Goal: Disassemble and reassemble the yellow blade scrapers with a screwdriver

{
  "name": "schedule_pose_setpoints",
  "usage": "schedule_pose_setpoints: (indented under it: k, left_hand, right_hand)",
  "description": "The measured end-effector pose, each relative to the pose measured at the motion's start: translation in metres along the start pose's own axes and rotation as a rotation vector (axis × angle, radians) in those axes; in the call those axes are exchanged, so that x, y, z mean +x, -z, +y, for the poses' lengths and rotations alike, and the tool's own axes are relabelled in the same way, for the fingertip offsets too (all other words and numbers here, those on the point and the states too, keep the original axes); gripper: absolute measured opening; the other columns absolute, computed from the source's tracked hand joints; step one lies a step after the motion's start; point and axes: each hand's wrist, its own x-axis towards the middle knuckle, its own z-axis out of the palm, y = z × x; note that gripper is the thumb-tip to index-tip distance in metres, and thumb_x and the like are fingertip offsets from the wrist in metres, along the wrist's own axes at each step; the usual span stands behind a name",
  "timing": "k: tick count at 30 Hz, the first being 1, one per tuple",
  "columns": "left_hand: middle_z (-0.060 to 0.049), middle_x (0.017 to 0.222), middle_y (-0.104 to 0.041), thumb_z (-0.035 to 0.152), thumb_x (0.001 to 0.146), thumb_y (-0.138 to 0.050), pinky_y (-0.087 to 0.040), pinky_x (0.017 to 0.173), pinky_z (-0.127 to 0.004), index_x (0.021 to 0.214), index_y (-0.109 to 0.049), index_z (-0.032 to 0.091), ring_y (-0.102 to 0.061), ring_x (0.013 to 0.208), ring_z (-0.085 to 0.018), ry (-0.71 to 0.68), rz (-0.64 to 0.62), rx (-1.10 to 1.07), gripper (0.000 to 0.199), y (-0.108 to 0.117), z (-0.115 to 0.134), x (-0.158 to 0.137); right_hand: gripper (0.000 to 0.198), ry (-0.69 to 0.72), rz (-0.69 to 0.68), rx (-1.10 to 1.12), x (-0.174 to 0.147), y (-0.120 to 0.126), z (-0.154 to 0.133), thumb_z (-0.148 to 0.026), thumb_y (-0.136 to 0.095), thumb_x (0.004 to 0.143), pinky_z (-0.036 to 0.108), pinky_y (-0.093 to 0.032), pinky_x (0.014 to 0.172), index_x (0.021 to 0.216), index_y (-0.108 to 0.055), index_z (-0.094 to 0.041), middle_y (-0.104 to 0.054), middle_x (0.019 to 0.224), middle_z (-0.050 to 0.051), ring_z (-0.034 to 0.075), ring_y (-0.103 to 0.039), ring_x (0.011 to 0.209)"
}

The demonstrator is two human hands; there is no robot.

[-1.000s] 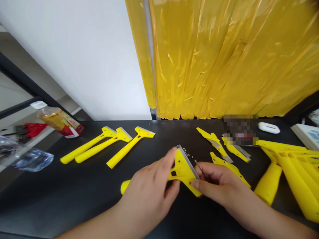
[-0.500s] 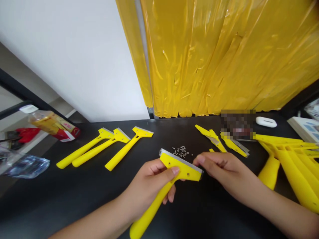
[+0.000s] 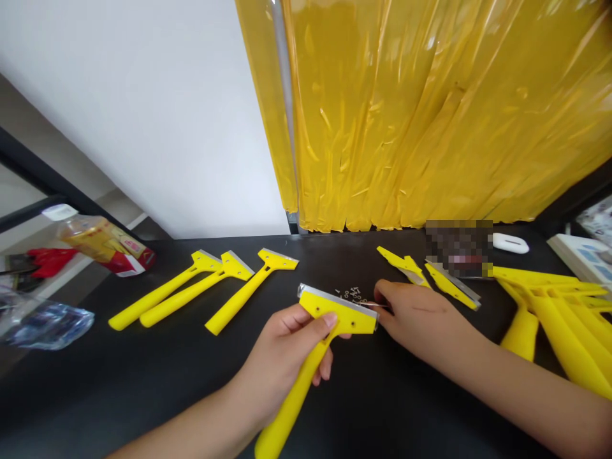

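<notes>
My left hand (image 3: 296,344) is closed round a yellow scraper (image 3: 337,312), its thumb pressed on the head near one of two holes. A metal blade edge runs along the scraper's top, and the handle slants down toward me. Just right of the scraper head, my right hand (image 3: 414,319) has its fingers curled, palm down. From its fingertips a thin shiny metal piece (image 3: 375,304) points left toward a small pile of screws and nuts (image 3: 352,294). Its kind is unclear, and part of the pile is hidden behind the scraper and fingers.
Several scrapers (image 3: 239,299) lie on the black table (image 3: 143,395) at left, near a drink bottle (image 3: 109,242) and a plastic bag (image 3: 57,322). Loose yellow plates (image 3: 449,285), a white case (image 3: 510,243) and stacked yellow handles (image 3: 557,312) are at right. Yellow film (image 3: 406,115) hangs behind.
My right hand has moved from the scraper's right end up toward the pile, and a thin metal piece now shows at its fingertips. The scraper in my left hand has shifted slightly up and left.
</notes>
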Motion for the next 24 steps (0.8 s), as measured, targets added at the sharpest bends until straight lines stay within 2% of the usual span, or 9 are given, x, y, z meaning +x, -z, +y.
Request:
schedule_pose_setpoints:
  k: [4,7,10,14,18,24]
  left_hand:
    - [-0.001,0.050,-0.064,0.041,0.099,-0.072,-0.042,0.047,-0.017,0.095,-0.075,0.013,-0.055,0.047,-0.011,-0.014,0.018,-0.024,0.028,0.001,0.002,0.002]
    - [-0.002,0.051,-0.065,0.040,0.100,-0.071,-0.042,0.047,-0.017,0.096,-0.075,0.013,-0.054,0.046,-0.010,-0.034,-0.008,-0.057,0.028,0.002,0.001,0.002]
    - [-0.002,0.052,-0.067,0.040,0.100,-0.071,-0.042,0.046,-0.017,0.099,-0.074,0.014,-0.054,0.044,-0.010,-0.047,-0.099,-0.116,0.026,0.001,-0.003,0.000]
    - [-0.003,0.056,-0.069,0.040,0.099,-0.073,-0.041,0.045,-0.017,0.097,-0.075,0.014,-0.055,0.046,-0.010,-0.060,-0.187,-0.165,0.026,-0.002,-0.008,-0.001]
    - [-0.003,0.057,-0.069,0.038,0.099,-0.075,-0.041,0.044,-0.016,0.097,-0.075,0.014,-0.055,0.046,-0.010,-0.082,-0.173,-0.192,0.024,-0.002,-0.009,0.000]
    - [-0.003,0.054,-0.068,0.038,0.099,-0.075,-0.041,0.044,-0.017,0.099,-0.074,0.015,-0.054,0.045,-0.010,-0.094,-0.129,-0.189,0.023,0.002,-0.005,0.001]
  right_hand:
    - [0.007,-0.063,-0.083,0.202,0.003,0.004,0.004,-0.027,-0.069,0.082,0.034,-0.026,0.066,0.081,-0.063,-0.025,-0.056,0.071,0.001,0.020,-0.047,0.068]
    - [0.019,-0.095,-0.231,0.487,0.001,0.012,-0.002,-0.042,-0.070,0.085,0.031,-0.029,0.061,0.083,-0.065,-0.024,-0.057,0.072,0.000,0.016,-0.046,0.066]
    - [0.032,-0.138,-0.381,0.816,-0.007,0.015,-0.015,-0.054,-0.069,0.087,0.027,-0.025,0.055,0.088,-0.062,-0.023,-0.056,0.071,-0.003,0.011,-0.036,0.058]
    - [0.027,-0.192,-0.507,1.148,-0.018,0.010,-0.028,-0.041,-0.077,0.082,0.026,-0.020,0.051,0.086,-0.057,-0.022,-0.059,0.074,-0.004,0.007,-0.024,0.054]
    - [0.025,-0.223,-0.546,1.337,-0.023,0.007,-0.023,-0.036,-0.080,0.084,0.025,-0.016,0.049,0.085,-0.058,-0.023,-0.039,0.060,-0.009,0.007,-0.020,0.052]
    - [0.027,-0.189,-0.556,1.430,-0.024,0.012,-0.017,-0.045,-0.074,0.098,0.024,-0.016,0.049,0.094,-0.071,-0.019,-0.049,0.068,-0.004,0.007,-0.027,0.056]
